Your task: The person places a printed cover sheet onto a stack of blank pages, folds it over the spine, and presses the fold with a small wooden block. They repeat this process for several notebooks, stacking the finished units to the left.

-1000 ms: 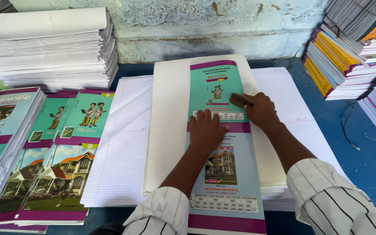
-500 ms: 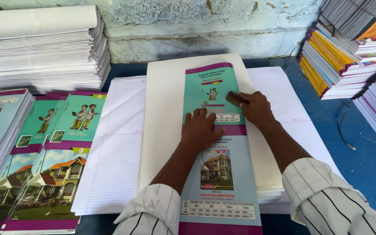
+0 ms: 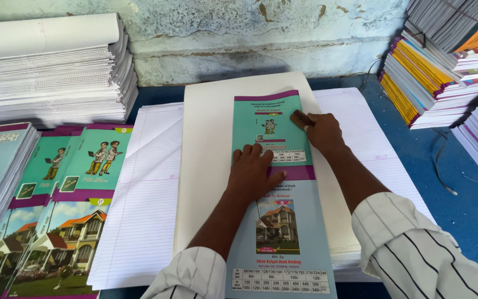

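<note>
Under your flattened, spread left hand (image 3: 254, 173) lies the printed cover sheet (image 3: 275, 194), atop the cream board (image 3: 208, 160). Your right hand (image 3: 322, 130) pinches a small brown block (image 3: 301, 119), now slid nearer the sheet's right edge, so smoothing seems underway.

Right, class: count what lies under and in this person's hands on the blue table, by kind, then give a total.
Printed cover sheet, under the left hand: 1
Small brown block, in the right hand: 1
Cream board beneath the cover: 1
Stack of ruled paper under the board: 1
Total: 4
</note>
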